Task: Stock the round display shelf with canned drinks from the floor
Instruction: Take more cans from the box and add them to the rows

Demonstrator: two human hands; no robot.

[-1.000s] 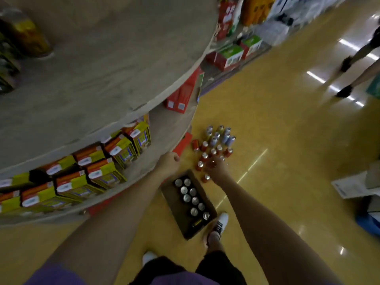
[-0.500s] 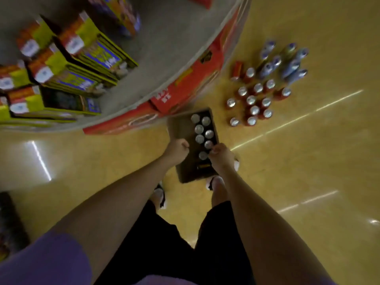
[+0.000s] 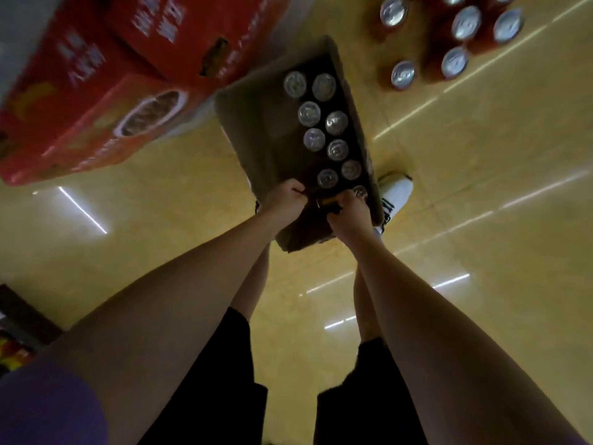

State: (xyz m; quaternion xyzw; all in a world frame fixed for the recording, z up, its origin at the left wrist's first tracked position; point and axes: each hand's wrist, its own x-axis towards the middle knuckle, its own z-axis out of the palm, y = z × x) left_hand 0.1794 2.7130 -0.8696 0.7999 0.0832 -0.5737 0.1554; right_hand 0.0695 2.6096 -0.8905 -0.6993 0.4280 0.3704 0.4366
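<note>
Cans [image 3: 323, 124] are seen in two rows inside the cardboard tray [image 3: 256, 123]; at the tray's near end, fingers of left hand [image 3: 285, 200] and right hand [image 3: 351, 208] are curled, whether clamped on anything cannot be told.

Both hands, left [image 3: 284, 200] and right [image 3: 348, 210], lowered from shelf and loose cans into tray [image 3: 256, 123]; fingers now curled at its near end.
</note>
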